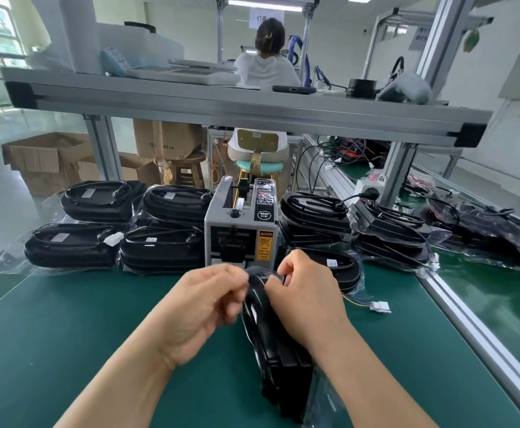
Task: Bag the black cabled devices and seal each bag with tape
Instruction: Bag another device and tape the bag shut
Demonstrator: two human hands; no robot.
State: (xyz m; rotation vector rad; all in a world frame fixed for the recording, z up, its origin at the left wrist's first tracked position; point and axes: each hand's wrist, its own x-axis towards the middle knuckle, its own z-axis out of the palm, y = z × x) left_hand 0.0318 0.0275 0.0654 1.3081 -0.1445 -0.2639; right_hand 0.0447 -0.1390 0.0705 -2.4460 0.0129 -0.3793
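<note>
— What sat on the green surface [67,335]?
— Bagged stacks [98,233] lined its far edge, with a tape dispenser [240,230] amid them. Nearer the front edge, the left hand [203,307] and right hand [308,304] pinched the black cabled device's [283,359] top.
— Pinching tape or bag?
— Too blurred.

Two bare arms, two bare hands

The left grip [203,304] and the right grip [308,304] are bare hands. Both arms are bare as far down as they show. The left wrist has small folds, and that hand looks a bit blurry.

Bright, even light; hands motion-blurred, edges bowed by wide lens
</note>
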